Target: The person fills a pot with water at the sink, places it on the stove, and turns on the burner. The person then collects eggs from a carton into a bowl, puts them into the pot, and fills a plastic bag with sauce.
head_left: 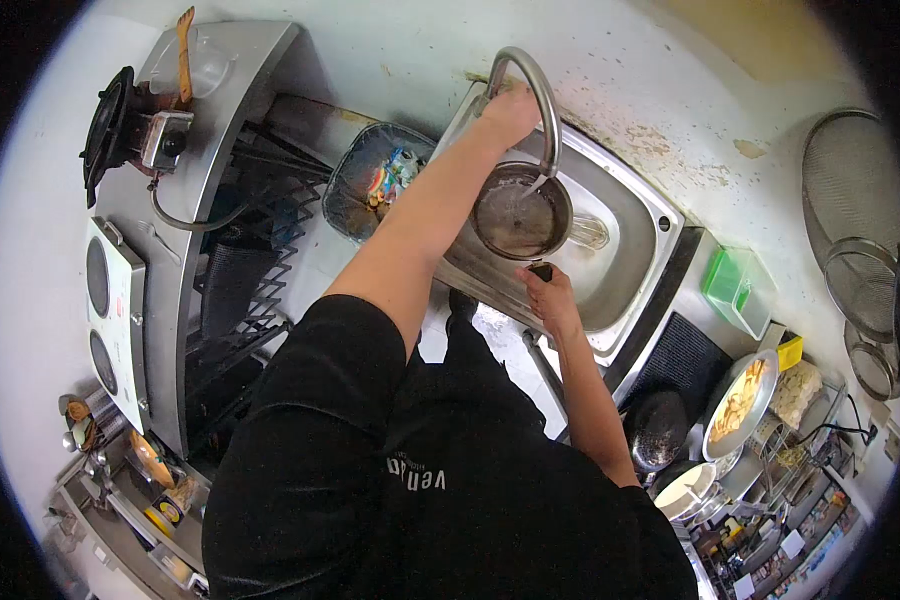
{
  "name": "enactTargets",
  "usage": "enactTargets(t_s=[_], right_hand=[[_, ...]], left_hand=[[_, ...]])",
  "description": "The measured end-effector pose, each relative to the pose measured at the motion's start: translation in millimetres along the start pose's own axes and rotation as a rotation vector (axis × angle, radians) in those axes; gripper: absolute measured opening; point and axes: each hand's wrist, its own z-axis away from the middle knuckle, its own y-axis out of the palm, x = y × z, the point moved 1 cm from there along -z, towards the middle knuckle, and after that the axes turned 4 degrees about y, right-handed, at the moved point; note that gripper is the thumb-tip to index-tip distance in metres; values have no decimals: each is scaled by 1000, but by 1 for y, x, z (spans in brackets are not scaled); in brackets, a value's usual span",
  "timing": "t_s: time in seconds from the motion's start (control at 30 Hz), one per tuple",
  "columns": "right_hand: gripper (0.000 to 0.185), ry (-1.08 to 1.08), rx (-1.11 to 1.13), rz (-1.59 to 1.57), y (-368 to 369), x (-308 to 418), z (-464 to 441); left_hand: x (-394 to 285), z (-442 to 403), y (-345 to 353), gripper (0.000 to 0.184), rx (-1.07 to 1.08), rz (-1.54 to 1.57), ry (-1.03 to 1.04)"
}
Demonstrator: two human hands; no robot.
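My left hand (pixel 511 115) is at the base of the curved metal faucet (pixel 548 110), its fingers mostly hidden behind the spout. Water runs from the spout into a round dark-bottomed saucepan (pixel 520 225). My right hand (pixel 552 300) is closed around the pan's dark handle (pixel 540 270), holding the pan over the steel sink (pixel 610 285). A wire whisk (pixel 591 233) lies in the sink beside the pan.
A lined bin (pixel 345 205) with waste stands left of the sink. Further left are a gas burner (pixel 120 140) and a white double hotplate (pixel 115 320). To the right are a green container (pixel 738 288), a pan of food (pixel 738 405) and hanging strainers (pixel 860 285).
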Motion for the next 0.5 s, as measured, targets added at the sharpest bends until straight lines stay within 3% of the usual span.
enactTargets(t_s=[0.27,0.43,0.5], right_hand=[[21,23,-5,22,1,-3,0],[22,28,-9,18,3,0,4],[22,26,6,12,1,-5,-1]], left_hand=[[-2,2,-7,24,30,17,-25],[-4,5,-7,23,-77,198,-133],[-1,4,0,23,-81,151,-82]])
